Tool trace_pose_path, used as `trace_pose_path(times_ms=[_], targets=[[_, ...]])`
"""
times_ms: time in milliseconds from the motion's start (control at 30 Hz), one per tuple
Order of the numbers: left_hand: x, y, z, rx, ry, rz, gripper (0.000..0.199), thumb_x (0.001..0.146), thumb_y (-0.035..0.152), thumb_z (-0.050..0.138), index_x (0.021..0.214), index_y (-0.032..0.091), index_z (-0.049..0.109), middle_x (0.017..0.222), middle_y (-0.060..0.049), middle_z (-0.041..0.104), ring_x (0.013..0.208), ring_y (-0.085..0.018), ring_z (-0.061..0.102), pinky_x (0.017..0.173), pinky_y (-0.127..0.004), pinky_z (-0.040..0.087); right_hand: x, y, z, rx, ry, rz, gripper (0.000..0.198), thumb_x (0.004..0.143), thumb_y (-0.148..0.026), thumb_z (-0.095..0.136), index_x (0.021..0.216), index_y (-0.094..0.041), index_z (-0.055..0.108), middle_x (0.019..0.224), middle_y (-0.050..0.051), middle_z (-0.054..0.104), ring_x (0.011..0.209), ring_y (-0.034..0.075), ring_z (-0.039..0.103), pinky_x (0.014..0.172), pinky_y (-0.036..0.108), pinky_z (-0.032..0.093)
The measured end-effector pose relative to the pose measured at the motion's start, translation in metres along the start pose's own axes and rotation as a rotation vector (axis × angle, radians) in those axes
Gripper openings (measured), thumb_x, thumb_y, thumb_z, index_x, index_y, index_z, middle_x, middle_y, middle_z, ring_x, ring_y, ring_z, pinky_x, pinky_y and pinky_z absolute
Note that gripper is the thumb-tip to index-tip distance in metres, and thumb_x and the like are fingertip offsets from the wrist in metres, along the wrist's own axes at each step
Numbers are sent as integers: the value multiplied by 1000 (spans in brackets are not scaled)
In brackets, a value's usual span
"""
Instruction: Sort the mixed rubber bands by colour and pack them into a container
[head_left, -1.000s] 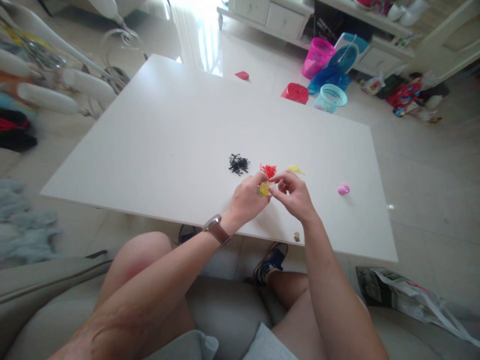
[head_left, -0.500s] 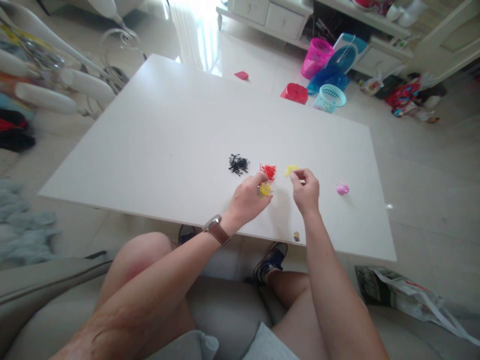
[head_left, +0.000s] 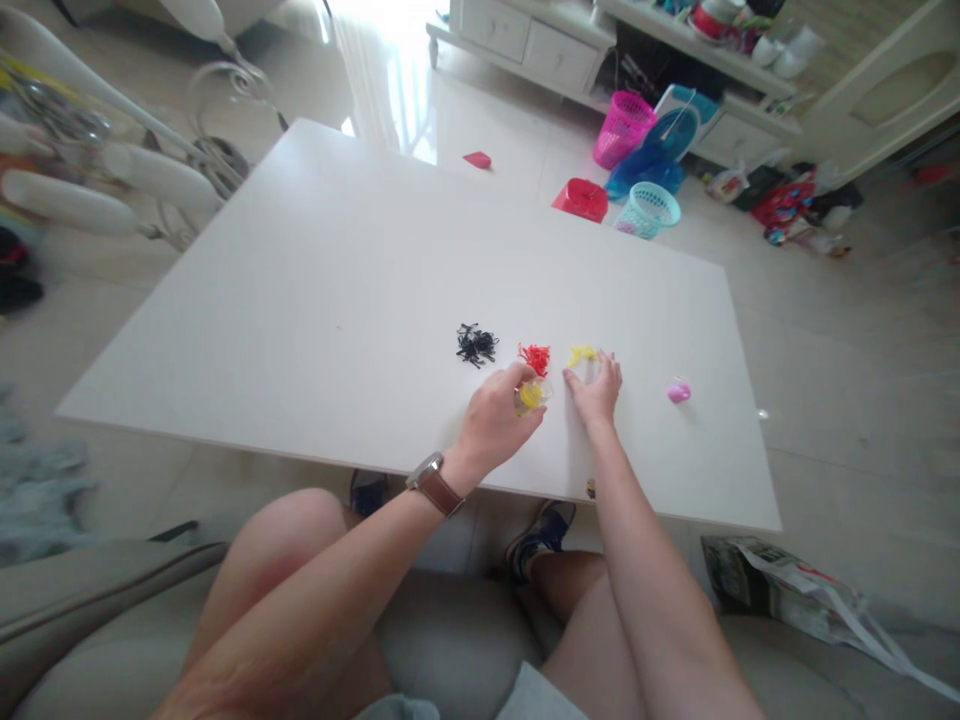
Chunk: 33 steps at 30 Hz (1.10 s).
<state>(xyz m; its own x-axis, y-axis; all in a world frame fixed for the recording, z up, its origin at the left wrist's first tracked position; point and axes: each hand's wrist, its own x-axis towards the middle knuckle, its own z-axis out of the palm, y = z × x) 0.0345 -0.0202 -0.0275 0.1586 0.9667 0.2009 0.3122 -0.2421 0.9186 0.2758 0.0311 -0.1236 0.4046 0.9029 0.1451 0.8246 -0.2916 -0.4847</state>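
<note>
My left hand [head_left: 499, 410], with a watch on the wrist, is closed around a small clear container [head_left: 531, 397] that has yellow bits inside. My right hand [head_left: 596, 393] rests low over the white table [head_left: 390, 260], its thumb and fingers spread on the near side of a small pile of yellow rubber bands [head_left: 582, 354]. Nothing shows between those fingers. A pile of red rubber bands [head_left: 535, 358] lies just beyond my left hand, and a pile of black rubber bands [head_left: 477, 344] is further left. To the right stands a small pink rounded object [head_left: 679, 392].
Near the front edge, my right forearm partly covers a small figure sticker [head_left: 591, 489]. Beyond the far edge, a red container [head_left: 581, 200], a light blue basket [head_left: 649, 210] and a pink basket [head_left: 623, 130] stand on the floor. A bag [head_left: 795, 590] sits at the lower right.
My right hand has gone from a pinch by the yellow bands to spread fingers beside them. My left hand still holds the container. The view has shifted slightly.
</note>
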Motion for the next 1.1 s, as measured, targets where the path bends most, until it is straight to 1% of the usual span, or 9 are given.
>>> trace_pose_path(times_ms=[100,233,300,400,500,667,833,933,1100], targets=[[-1,1,-2,-8,-6,-17,34,76,11,74,104,23,58,103,-5,71,94,-21,67,86,-38,56,5,-8,3,-22,-28,48,74,83,-50,66,149,-23,44,161,16,37,147,37,28,115,56,30],[-1,0,-6,-8,1,-21,35,76,12,74,105,23,58,105,-5,71,95,-22,68,87,-39,56,8,-18,5,-60,-56,10,55,91,-43,55,144,-31,50,156,9,45,141,34,35,112,58,32],[-1,-1,-8,-6,12,-19,36,76,13,74,106,23,57,105,-5,71,96,-22,68,87,-39,56,9,-20,7,-66,-58,-46,45,92,-37,50,135,-28,59,148,11,53,134,32,41,110,53,34],[0,-1,-10,-2,22,-11,36,76,12,73,106,24,57,105,-5,71,97,-22,68,87,-39,56,10,-21,8,-47,-39,-137,30,92,-31,49,112,-20,68,124,15,63,117,29,50,106,45,38],[1,-2,-10,8,29,-5,37,75,11,74,106,24,57,104,-5,71,96,-22,68,87,-39,56,9,-20,5,-4,-26,-160,19,89,-26,50,94,-19,67,105,14,63,104,28,53,100,42,42],[1,-7,-6,36,32,-4,37,74,11,74,104,24,57,101,-4,71,92,-22,68,83,-38,56,3,-15,-9,67,-101,-149,8,84,-24,57,84,-19,64,96,11,62,92,24,57,91,38,47],[-2,-8,-2,56,9,14,36,73,11,75,102,23,58,99,-4,72,90,-21,68,82,-36,56,-4,-5,-31,49,-313,-173,5,78,-24,63,80,-20,64,90,6,64,83,20,59,84,35,49],[-4,-8,1,60,10,29,36,73,11,74,103,23,58,98,-4,71,90,-21,68,81,-36,56,-9,0,-45,106,-424,-164,14,74,-25,68,87,-20,65,88,3,67,79,18,61,79,34,51],[-5,-9,5,68,-5,40,36,72,10,74,102,23,59,98,-4,71,90,-21,67,81,-37,56,-13,7,-64,126,-469,-133,32,65,-26,78,94,-20,67,95,4,70,83,19,65,77,34,54]])
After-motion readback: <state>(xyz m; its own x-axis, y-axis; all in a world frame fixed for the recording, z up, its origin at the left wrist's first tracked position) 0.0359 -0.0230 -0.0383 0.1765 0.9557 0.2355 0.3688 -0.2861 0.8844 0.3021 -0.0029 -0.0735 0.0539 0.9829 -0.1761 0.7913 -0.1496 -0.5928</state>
